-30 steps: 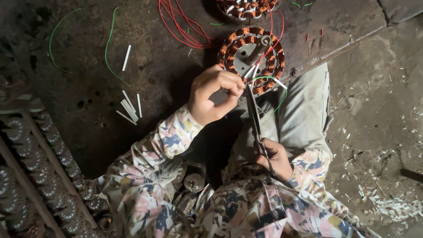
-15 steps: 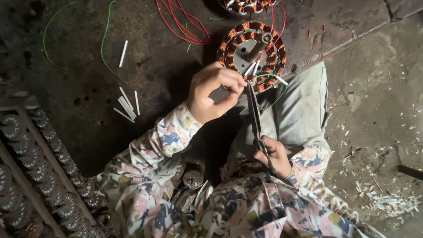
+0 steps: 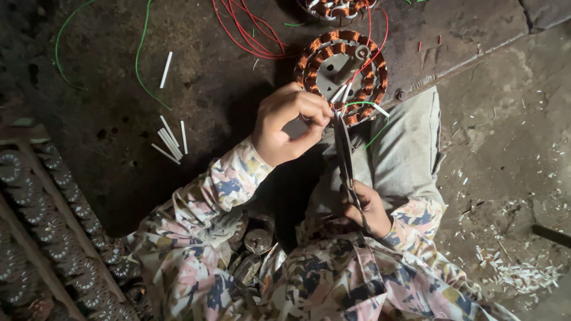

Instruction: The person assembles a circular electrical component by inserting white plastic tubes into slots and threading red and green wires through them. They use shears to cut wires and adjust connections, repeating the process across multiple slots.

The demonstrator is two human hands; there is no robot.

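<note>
On my lap sits the round motor coil [image 3: 340,76], its copper windings all in place. My left hand [image 3: 289,126] pinches a loose wire end at its near edge; my right hand [image 3: 369,209] grips long scissors [image 3: 344,156] pointing there. White sleeves [image 3: 169,138] lie unused; trimming looks unfinished.

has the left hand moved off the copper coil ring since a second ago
No: the left hand still pinches at the coil ring rim, beside the long scissors.

Left hand [image 3: 288,122] pinching wires at copper-wound stator [image 3: 342,74], right hand [image 3: 369,208] gripping long scissors [image 3: 344,154]
</note>
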